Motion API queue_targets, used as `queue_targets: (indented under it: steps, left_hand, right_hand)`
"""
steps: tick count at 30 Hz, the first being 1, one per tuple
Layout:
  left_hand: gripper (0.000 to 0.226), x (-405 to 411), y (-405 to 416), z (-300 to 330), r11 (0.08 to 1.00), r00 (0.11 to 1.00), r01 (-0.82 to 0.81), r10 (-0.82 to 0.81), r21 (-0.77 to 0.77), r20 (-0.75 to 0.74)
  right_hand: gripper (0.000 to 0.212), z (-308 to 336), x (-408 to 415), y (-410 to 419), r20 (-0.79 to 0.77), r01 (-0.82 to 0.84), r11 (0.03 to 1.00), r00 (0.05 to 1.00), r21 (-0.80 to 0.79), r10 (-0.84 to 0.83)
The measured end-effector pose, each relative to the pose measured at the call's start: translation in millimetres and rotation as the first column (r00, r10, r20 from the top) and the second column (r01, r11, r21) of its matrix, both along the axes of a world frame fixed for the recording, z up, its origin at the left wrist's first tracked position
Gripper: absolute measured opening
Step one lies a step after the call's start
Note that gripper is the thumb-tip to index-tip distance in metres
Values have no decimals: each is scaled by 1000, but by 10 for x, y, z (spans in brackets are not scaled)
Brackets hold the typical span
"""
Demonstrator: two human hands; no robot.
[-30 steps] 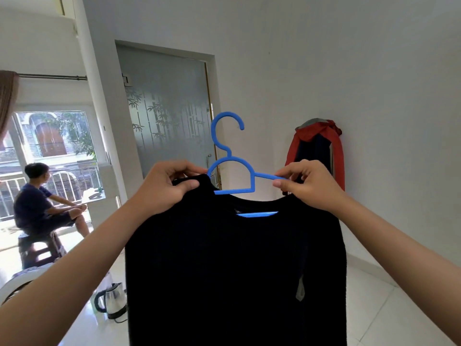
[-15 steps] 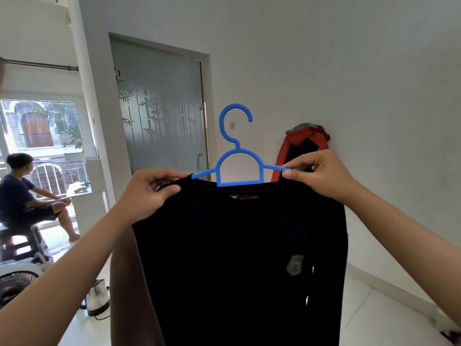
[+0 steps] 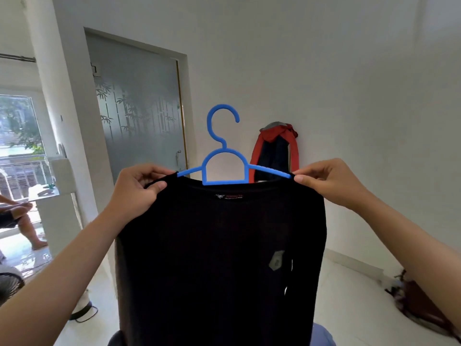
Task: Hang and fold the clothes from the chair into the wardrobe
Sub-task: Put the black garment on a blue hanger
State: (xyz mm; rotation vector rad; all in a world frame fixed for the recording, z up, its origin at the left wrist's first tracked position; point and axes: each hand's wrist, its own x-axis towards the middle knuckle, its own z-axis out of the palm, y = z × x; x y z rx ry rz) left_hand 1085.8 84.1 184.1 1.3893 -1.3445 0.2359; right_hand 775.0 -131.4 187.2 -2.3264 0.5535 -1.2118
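Shirt [image 3: 222, 258], black soft knit, hangs dead centre on a smooth blue plastic hanger [image 3: 224, 168], hook curling at twelve o'clock. My left hand [image 3: 136, 193] pinches its nine o'clock shoulder, my right hand [image 3: 329, 182] the three o'clock one. Bare white wall [image 3: 349, 83] lies open beyond.

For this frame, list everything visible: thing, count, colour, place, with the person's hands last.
shirt: one, black, centre, draped on the hanger
hanger: one, blue, hook up, arms inside the shirt's shoulders
jacket: one, red and dark, hanging on the wall behind
door: one, frosted glass with bamboo pattern, left of centre
seated person: one, far left by the window
fan: one, dark, lower left edge
left hand: pinches the shirt's left shoulder
right hand: pinches the shirt's right shoulder
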Motion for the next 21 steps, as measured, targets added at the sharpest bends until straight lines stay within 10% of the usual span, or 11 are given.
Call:
queue_targets:
  steps: [21]
  left_hand:
    - [35,-1500,-53,63,938,940,342,-339,59,-45]
  right_hand:
    - [7,16,-1472,1008,214,428,860,900,-278,-379]
